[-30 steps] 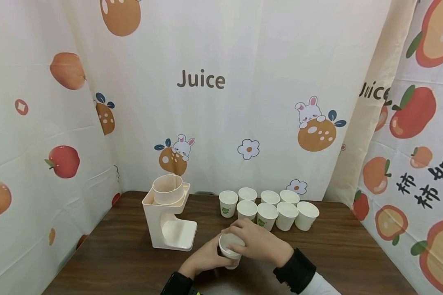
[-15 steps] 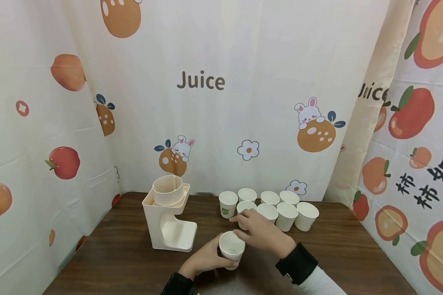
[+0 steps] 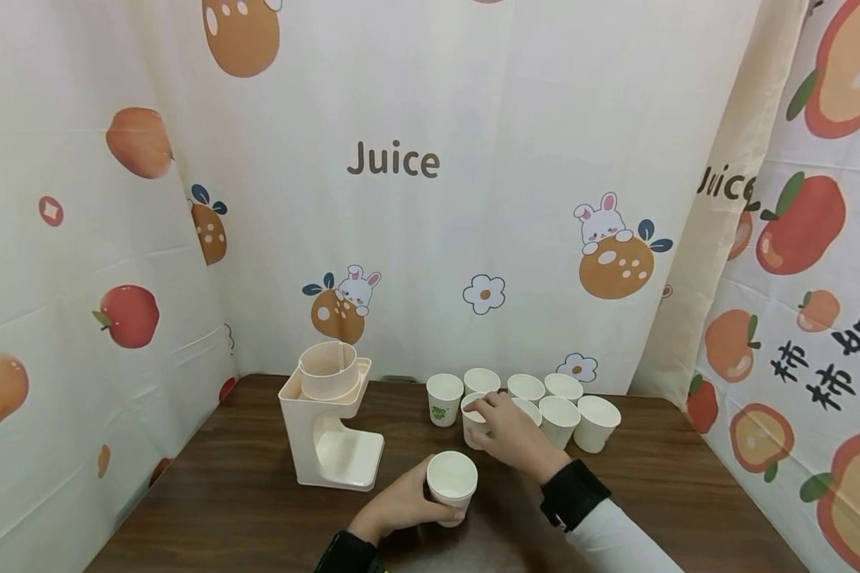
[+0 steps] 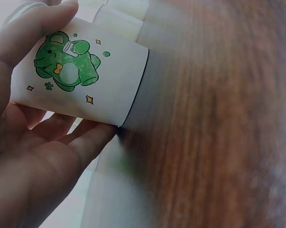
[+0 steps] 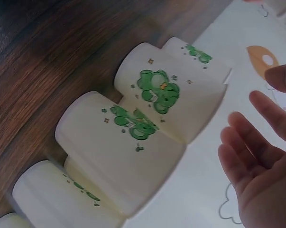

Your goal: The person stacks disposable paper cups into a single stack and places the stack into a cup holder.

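Matt paper forms the cups (image 3: 599,423) at the left hand (image 3: 404,500) and right hand (image 3: 512,434), smooth plastic the cream stand (image 3: 302,439) to their left, faintly glossy grained wood the worktop (image 3: 222,497) beneath, creased cloth the curtain (image 3: 530,119) beyond.

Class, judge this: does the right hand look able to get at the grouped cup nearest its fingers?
Probably yes: the right hand looks empty, and nothing visible blocks it from that cup.
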The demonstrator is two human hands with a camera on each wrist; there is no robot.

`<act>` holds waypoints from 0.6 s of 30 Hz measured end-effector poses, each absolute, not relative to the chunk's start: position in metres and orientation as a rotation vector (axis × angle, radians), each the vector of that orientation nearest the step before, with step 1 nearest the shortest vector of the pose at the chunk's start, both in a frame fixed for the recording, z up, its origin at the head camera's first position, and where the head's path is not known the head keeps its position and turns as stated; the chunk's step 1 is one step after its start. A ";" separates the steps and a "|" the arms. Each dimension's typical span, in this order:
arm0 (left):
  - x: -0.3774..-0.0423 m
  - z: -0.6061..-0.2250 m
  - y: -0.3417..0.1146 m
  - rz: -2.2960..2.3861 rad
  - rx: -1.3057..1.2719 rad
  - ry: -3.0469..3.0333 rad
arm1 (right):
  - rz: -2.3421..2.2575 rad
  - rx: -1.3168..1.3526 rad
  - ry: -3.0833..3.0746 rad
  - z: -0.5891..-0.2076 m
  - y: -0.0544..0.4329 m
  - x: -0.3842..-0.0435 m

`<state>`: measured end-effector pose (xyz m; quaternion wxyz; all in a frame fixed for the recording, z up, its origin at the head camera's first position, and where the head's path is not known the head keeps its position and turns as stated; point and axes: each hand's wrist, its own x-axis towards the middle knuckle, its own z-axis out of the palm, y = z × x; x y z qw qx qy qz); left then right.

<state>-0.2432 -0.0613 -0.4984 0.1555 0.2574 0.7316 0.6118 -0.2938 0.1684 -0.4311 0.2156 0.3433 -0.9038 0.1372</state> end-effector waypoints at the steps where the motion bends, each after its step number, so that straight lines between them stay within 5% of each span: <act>1: -0.243 -0.498 -0.061 1.752 0.739 2.100 | 0.378 0.942 -2.502 -0.432 0.168 -0.296; 18: -0.244 -0.500 -0.061 1.729 0.725 2.142 | 0.437 0.736 -2.664 -0.439 0.165 -0.324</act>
